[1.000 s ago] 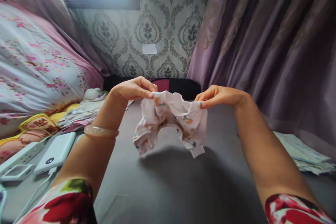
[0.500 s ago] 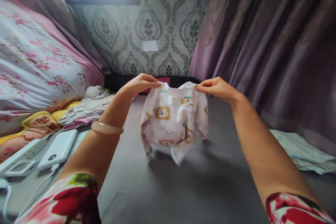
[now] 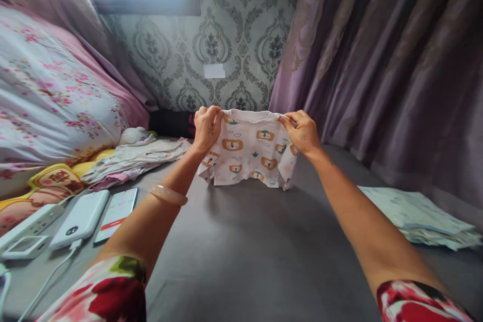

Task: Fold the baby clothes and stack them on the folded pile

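Note:
A small white shirt [image 3: 251, 151] printed with orange lion faces hangs spread out above the grey sheet, its neckline at the top. My left hand [image 3: 208, 128] pinches its left shoulder, fingers closed on the cloth. At the right shoulder, my right hand [image 3: 303, 131] grips the fabric between thumb and fingers. Both sleeves droop at the sides, and the lower hem hangs close to the sheet.
Left of my arm lie a phone [image 3: 116, 215], a white power bank [image 3: 81, 219], a power strip [image 3: 32, 226] and a pile of clothes [image 3: 139, 156]. Folded light cloths [image 3: 418, 211] lie at the right on the grey sheet [image 3: 241, 261].
The shirt has swung away and flattened out, so its lion print shows fully and its hem sits higher. Both hands have turned, knuckles up, still gripping the shoulders. The phone is more visible.

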The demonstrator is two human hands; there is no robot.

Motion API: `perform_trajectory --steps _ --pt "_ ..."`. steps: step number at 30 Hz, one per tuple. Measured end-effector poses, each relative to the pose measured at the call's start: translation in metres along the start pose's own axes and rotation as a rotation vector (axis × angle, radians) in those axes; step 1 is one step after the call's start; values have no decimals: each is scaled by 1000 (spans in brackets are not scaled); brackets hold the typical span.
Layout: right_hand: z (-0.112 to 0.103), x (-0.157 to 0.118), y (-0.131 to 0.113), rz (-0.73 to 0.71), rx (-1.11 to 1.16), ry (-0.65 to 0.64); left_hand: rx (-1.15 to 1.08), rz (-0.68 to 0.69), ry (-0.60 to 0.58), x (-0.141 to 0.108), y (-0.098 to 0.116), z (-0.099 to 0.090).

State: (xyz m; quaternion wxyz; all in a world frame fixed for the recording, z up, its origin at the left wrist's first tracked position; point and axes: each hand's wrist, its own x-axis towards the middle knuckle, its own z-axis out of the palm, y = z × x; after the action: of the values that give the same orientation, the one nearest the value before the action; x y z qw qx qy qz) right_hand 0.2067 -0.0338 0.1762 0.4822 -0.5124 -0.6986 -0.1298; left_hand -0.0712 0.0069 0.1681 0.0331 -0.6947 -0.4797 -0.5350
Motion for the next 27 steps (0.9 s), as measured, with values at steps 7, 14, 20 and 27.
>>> perform_trajectory --steps 7,14,20,27 --pt "-50 -28 -29 -127 -248 8 279 213 158 -29 23 -53" --pt "-113 -23 -67 -198 -223 -83 456 299 240 -41 50 -122" --pt "-105 -8 -62 -110 47 -430 513 415 28 -42 45 -121" --pt "7 -69 18 -41 -46 -760 464 247 -460 -95 -43 -14"
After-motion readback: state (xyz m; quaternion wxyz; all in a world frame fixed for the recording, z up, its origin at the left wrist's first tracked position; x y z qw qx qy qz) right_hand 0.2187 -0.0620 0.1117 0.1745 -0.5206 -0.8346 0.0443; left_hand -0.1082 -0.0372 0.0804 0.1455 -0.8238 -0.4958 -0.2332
